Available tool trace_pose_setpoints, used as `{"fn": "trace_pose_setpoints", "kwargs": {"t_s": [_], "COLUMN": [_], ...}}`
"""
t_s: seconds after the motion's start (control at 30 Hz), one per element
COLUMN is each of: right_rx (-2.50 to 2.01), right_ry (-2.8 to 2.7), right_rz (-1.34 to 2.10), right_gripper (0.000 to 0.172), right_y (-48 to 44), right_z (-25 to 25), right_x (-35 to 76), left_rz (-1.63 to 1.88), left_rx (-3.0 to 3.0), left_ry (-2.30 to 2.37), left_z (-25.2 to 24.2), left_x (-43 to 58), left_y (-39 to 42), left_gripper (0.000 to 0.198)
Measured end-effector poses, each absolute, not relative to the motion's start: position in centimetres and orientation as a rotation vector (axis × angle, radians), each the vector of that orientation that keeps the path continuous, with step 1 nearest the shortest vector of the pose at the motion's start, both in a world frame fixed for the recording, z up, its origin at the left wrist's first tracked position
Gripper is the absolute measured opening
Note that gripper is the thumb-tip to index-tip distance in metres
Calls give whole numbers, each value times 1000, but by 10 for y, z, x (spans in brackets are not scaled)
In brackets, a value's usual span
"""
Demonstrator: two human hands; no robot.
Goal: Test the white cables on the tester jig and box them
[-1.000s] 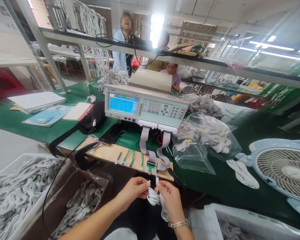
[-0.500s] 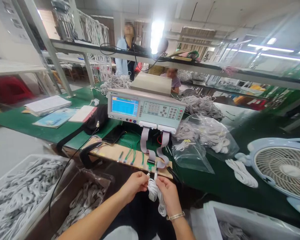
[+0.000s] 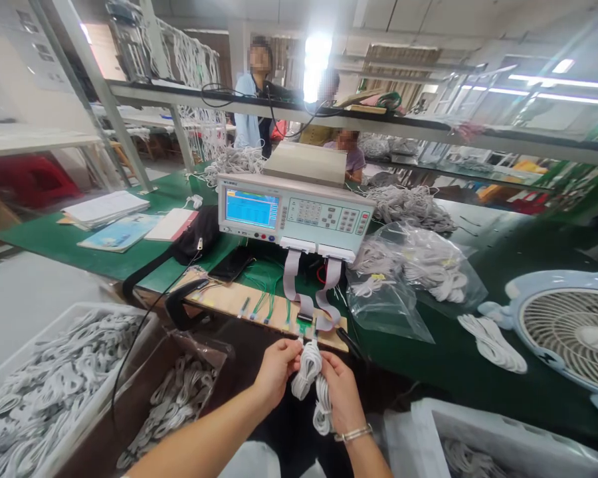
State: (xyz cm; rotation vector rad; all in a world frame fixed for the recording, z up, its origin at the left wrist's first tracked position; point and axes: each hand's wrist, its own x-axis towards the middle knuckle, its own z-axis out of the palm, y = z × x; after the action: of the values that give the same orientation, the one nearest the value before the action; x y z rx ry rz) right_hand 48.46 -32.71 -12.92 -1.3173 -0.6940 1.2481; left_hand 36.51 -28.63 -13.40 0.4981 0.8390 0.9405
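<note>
A white cable bundle point(image 3: 307, 370), coiled and looped, hangs between my two hands at the front edge of a wooden board point(image 3: 229, 305). My left hand point(image 3: 278, 372) pinches one end of the cable, close to a small green circuit board point(image 3: 303, 326). On the other side, my right hand point(image 3: 343, 388) is closed on the other cable end, near the board's right part. Fingers hide most of both plugs, so I cannot tell whether they sit in the sockets. Grey ribbon cables point(image 3: 292, 275) run from the board up to a tester point(image 3: 294, 212) with a lit blue screen.
Bins of coiled cables stand at the left point(image 3: 34, 392) and lower right point(image 3: 503, 431). A fan point(image 3: 573, 325), a loose cable coil point(image 3: 493, 342) and bagged cables point(image 3: 393, 279) lie right. Papers point(image 3: 104, 209) and a black bag point(image 3: 197, 236) lie left. People are behind the shelf point(image 3: 279, 106).
Both hands have shifted slightly with the cable ends, and the coil between them has swung up and shows more fully. The whole view has moved a little.
</note>
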Motion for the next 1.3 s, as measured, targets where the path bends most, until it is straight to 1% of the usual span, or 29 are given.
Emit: {"fn": "trace_pose_setpoints", "kwargs": {"t_s": [0.13,0.2,0.3,0.47,0.6,0.77,0.83,0.93,0.97,1.0,1.07,1.1,1.13,1.17,1.23,1.27,1.3], "right_rx": [-1279,-1275,-1327,-1412,-1455,-1434,-1433,-1431,-1444,-1464,-1524,-1547,-1555,-1544,-1474,-1426,-1386], "right_ry": [-726,-779,-901,-1098,-1102,-1045,-1035,-1110,-1160,-1205,-1213,-1162,-1081,-992,-830,-779,-754], "right_rz": [1361,1400,1396,1299,1200,1201,1208,1225,1223,1216,1208,1223,1253,1302,1398,1418,1407], "right_gripper": [29,30,32,32,31,33,35,35,35,35,35,35,36,36,36,36,35], "right_y": [-320,-316,-307,-294,-299,-321,-328,-334,-335,-336,-335,-335,-334,-333,-331,-330,-329], "right_z": [-130,-131,-135,-137,-134,-140,-144,-146,-146,-146,-145,-145,-144,-144,-143,-141,-140], "right_x": [487,490,497,504,498,485,479,469,466,464,460,459,457,454,448,445,442], "left_rz": [734,685,693,740,799,852,848,820,776,704,484,377,297,253,262,305,361], "left_rx": [560,551,562,653,656,607,721,1077,1231,1377,1619,1694,1748,1774,1735,1654,1543], "left_ry": [836,826,828,842,860,822,769,785,826,876,978,1038,1104,1148,1092,1015,928], "left_z": [-133,-131,-129,-129,-125,-118,-119,-125,-128,-131,-140,-145,-150,-155,-162,-164,-164], "left_x": [356,356,360,364,366,369,364,343,332,318,290,278,269,264,269,277,289], "left_y": [-276,-272,-269,-266,-270,-293,-303,-308,-306,-304,-300,-298,-297,-298,-303,-307,-310], "left_gripper": [31,35,40,43,42,44,49,72,72,65,40,37,39,46,62,62,58]}}
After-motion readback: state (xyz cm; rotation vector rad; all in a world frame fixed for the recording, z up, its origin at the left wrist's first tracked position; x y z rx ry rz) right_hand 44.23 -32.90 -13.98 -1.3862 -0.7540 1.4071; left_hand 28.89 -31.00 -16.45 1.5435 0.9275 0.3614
